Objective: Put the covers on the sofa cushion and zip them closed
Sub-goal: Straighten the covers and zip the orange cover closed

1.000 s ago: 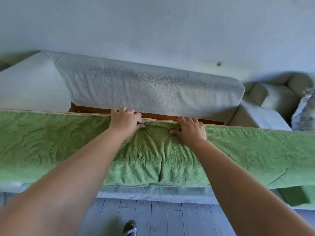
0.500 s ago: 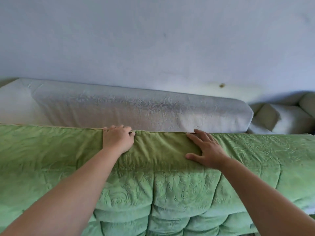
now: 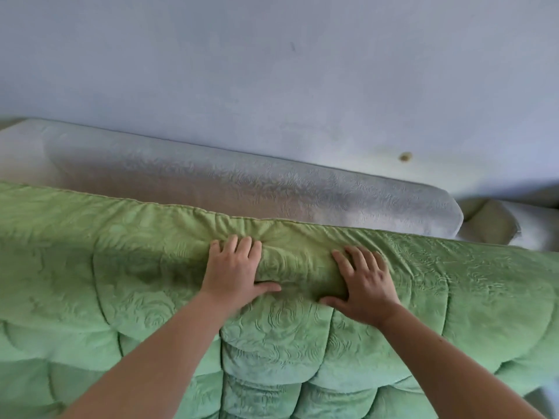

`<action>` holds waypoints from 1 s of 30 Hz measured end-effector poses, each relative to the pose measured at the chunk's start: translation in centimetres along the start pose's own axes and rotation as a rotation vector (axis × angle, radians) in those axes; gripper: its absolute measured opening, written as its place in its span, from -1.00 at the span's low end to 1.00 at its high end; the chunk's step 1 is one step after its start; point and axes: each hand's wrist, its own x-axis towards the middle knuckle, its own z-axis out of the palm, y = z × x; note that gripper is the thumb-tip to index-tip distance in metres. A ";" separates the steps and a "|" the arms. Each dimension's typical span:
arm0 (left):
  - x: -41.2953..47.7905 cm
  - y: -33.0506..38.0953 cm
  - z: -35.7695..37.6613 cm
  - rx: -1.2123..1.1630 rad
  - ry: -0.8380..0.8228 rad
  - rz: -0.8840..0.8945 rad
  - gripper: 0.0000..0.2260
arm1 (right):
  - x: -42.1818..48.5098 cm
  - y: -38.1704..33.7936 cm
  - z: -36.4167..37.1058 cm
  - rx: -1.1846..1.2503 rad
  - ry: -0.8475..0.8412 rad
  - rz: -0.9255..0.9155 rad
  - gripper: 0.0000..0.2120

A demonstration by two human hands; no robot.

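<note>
A pale blue wall point(image 3: 272, 71) is filling the background as I am looking down over a grey sofa back cushion point(image 3: 242, 189) lying along its foot. My left hand point(image 3: 233, 272) is lying palm-down, fingers point(image 3: 242, 246) close together and nearly straight, thumb stretched out toward the right, pressing flat on the green cover point(image 3: 121, 267) without gripping anything. My right hand point(image 3: 363, 282) is doing the same just beside it, fingers point(image 3: 360, 258) spread a little wider and thumb pointing left, also flat on the fabric with nothing clasped. Between the two hands the cloth is bunching into small wrinkles near the piped top edge. The green cover, quilted and embossed with a floral pattern, is stretching across the whole frame in front of the grey cushion, its padded panels bulging below my forearms. A beige cushion point(image 3: 490, 222) is showing at the far right.
</note>
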 end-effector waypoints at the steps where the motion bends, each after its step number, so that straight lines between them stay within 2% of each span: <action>1: 0.7 0.4 0.9 0.004 0.068 0.002 -0.16 | 0.3 0.8 0.7 -0.013 0.007 0.006 -0.16; 5: 1.9 0.9 3.0 0.022 0.198 0.019 -0.36 | 2.4 0.4 1.8 0.038 0.044 -0.023 -0.31; 8: 2.1 1.0 3.6 0.009 0.249 0.027 -0.34 | 3.1 0.8 2.9 0.075 0.036 -0.104 -0.38; 15: 0.0 0.1 1.5 -0.059 0.343 0.211 -0.34 | 0.4 0.6 -0.8 0.048 -0.079 -0.190 -0.45; 27: -15.9 0.4 -7.5 -0.145 0.415 0.398 -0.37 | -16.1 -6.6 -11.2 -0.115 -0.141 -0.233 -0.49; 30: -18.2 -0.8 -9.7 -0.159 0.457 0.401 -0.38 | -17.9 -8.3 -13.8 -0.097 -0.099 -0.252 -0.51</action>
